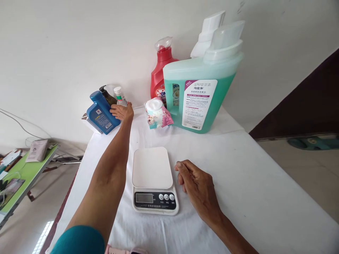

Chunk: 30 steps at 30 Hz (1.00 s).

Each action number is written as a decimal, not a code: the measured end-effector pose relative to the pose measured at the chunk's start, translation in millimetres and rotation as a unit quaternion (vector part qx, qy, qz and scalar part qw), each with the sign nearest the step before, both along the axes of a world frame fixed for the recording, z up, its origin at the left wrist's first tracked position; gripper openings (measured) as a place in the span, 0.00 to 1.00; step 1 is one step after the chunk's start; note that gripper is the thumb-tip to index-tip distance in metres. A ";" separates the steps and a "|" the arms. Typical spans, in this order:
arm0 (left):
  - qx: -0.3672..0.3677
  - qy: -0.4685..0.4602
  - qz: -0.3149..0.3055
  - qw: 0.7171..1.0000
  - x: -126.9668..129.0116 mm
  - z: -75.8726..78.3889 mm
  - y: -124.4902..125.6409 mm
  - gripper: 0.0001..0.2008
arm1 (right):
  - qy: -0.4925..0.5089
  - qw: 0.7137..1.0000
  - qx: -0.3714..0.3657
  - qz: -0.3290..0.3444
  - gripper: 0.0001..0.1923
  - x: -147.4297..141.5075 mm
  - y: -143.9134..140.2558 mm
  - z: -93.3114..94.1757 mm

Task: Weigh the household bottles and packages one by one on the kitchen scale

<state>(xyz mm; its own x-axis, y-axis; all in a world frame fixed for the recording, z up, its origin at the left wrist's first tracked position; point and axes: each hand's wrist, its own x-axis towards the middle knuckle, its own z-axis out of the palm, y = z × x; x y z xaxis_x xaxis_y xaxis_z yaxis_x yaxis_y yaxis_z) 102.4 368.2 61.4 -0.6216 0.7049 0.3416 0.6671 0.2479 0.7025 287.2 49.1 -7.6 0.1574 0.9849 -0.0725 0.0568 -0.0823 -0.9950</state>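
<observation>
My left hand (122, 111) reaches to the back left of the table, its fingers stretched out and apart. It is at a small clear bottle (120, 96) with a white cap and green neck; whether it touches the bottle I cannot tell. A blue bottle (102, 114) stands just left of the fingers, with a dark bottle (108, 94) behind it. My right hand (198, 187) is loosely curled beside the scale, thumb against the index finger, with nothing seen in it. The white kitchen scale (153, 168) has a bare platform and a blank-looking display.
A pack of wipes (158, 114) sits at the back middle. Behind it stand a red detergent bottle (162, 72), a large green liquid jug (225, 95) and a white bottle (205, 33). A white cloth (254, 190) covers the table. A green side table (25, 176) is at left.
</observation>
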 end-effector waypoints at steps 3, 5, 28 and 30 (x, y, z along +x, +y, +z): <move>0.022 -0.014 -0.019 0.999 -2.9 0.8 -10.5 0.28 | 0.006 1.000 0.002 -0.002 0.26 -0.2 0.1 2.3; 0.033 -0.014 -0.043 0.998 -11.4 4.2 -22.9 0.28 | 0.002 1.000 0.008 -0.002 0.25 -0.3 0.4 3.3; 0.045 -0.047 -0.422 0.904 -23.3 39.2 -269.4 0.23 | -0.036 0.997 0.071 -0.010 0.27 -3.8 -3.0 5.9; 0.038 -0.036 -0.418 0.907 -20.5 33.0 -271.6 0.22 | -0.037 0.997 0.073 -0.008 0.26 -3.6 -3.3 5.9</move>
